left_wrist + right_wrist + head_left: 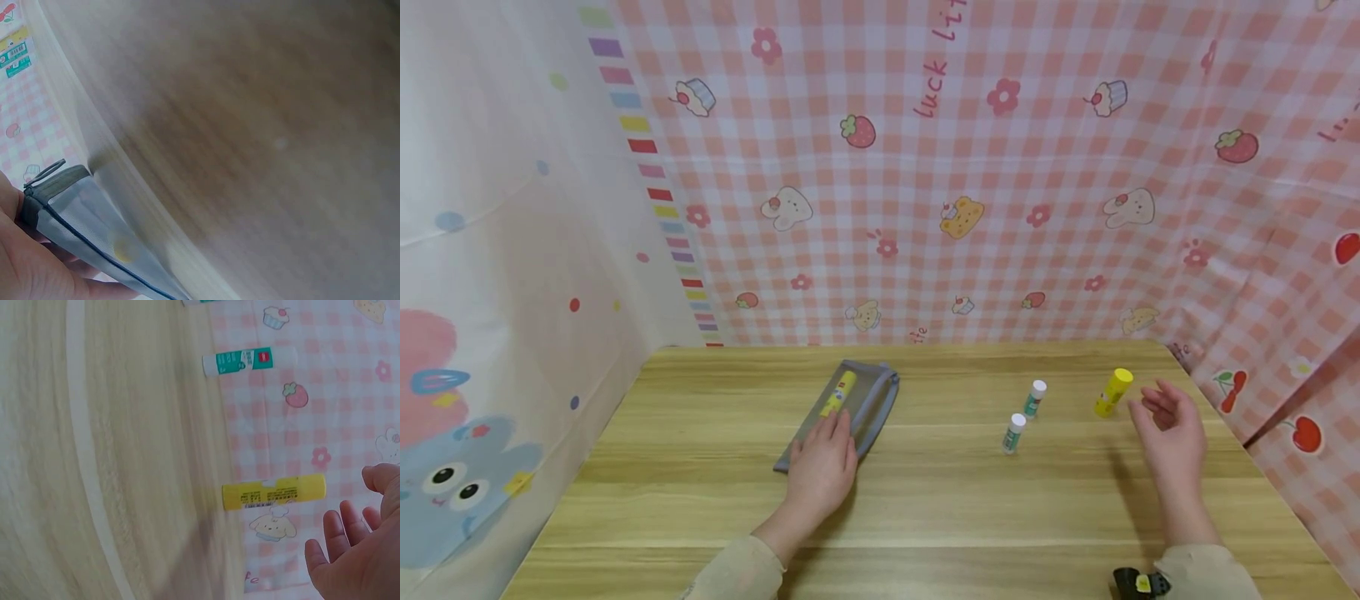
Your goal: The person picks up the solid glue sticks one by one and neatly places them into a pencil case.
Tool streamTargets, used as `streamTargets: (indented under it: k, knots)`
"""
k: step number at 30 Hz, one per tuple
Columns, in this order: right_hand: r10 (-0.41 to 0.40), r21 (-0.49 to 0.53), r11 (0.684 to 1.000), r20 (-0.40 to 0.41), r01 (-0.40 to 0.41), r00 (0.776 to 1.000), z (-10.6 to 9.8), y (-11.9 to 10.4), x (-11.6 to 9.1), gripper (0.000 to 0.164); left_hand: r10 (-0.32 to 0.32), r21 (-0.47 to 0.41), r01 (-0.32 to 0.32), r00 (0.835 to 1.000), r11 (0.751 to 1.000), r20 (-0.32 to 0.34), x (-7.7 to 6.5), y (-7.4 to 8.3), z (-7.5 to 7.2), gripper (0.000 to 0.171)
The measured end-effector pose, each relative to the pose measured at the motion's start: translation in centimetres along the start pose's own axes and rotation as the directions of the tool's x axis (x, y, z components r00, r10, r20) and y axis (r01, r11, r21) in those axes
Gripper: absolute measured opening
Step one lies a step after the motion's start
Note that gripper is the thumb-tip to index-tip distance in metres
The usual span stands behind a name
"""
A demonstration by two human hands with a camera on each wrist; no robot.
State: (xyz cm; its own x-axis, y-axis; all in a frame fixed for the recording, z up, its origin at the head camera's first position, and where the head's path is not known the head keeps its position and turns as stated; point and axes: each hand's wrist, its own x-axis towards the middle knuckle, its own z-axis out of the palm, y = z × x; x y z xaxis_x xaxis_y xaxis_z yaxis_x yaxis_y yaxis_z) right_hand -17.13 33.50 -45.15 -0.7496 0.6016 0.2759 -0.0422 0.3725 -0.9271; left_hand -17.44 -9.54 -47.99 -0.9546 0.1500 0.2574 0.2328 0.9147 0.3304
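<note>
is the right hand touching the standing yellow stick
Apart. The right wrist view shows it: a clear gap, with patterned cloth visible between the right hand and the standing yellow stick.

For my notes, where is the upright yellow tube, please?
In the head view, the yellow tube stands at right, between two white-capped tubes and the right hand.

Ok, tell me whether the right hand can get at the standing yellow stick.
Likely yes: the right hand is close beside the yellow stick, holding nothing, with nothing visible between them.
</note>
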Motion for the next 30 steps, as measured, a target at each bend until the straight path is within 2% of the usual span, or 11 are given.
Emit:
streamTargets:
  k: [11,18,24,30]
  knots:
    - [0.084,-0.023,0.996,0.027,-0.084,0.996,-0.2,1.0,1.1,0.056,-0.001,-0.005,0.001,1.0,1.0,-0.004,-0.1,0.0,-0.1,0.045]
    - [0.141,-0.083,0.987,0.077,-0.134,0.987,0.2,1.3,1.7,0.061,0.004,-0.01,-0.004,1.0,1.0,-0.012,0.0,0.1,-0.2,0.044]
    - [0.185,-0.055,0.982,0.098,-0.18,0.978,0.6,1.8,2.2,0.065,0.007,-0.013,-0.007,1.0,1.0,-0.01,0.0,0.1,-0.1,0.045]
    - [0.194,-0.058,0.98,0.115,-0.188,0.974,1.0,2.1,2.7,0.065,0.005,-0.013,-0.005,1.0,1.0,-0.002,0.0,0.0,0.0,0.045]
